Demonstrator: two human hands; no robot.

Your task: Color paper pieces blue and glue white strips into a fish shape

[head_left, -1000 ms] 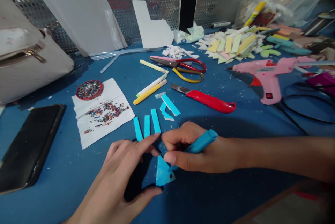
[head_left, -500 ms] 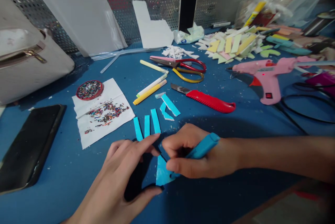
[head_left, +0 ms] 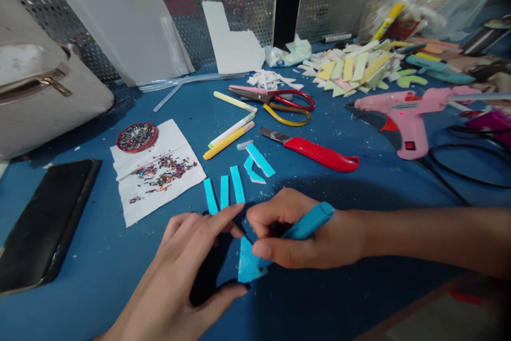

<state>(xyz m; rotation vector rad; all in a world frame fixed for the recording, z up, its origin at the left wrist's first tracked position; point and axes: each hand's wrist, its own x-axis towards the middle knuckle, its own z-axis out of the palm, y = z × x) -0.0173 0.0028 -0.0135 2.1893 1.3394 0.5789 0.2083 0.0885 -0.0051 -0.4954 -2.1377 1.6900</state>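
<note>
My right hand (head_left: 297,232) is wrapped round a blue marker (head_left: 309,222), its lower end down by a flat blue piece (head_left: 248,264) on the table. My left hand (head_left: 199,248) curves about that piece, a fingertip at its far edge and the thumb at its near corner, steadying it between them. Part of the piece is hidden behind my right fingers. Just beyond my left fingertips lie narrow blue strips (head_left: 224,190) in a row. More blue scraps (head_left: 259,159) with white edges rest a little farther off.
A red-handled cutter (head_left: 319,154) with its blade out and scissors (head_left: 289,107) lie ahead. At right is a pink glue gun (head_left: 409,117) with cable. A paper (head_left: 131,210) with beads and a phone (head_left: 48,218) lie left. Cut pieces (head_left: 355,69) are heaped behind.
My right hand and the marker have shifted very slightly left over the blue piece. My left hand has stayed in place.
</note>
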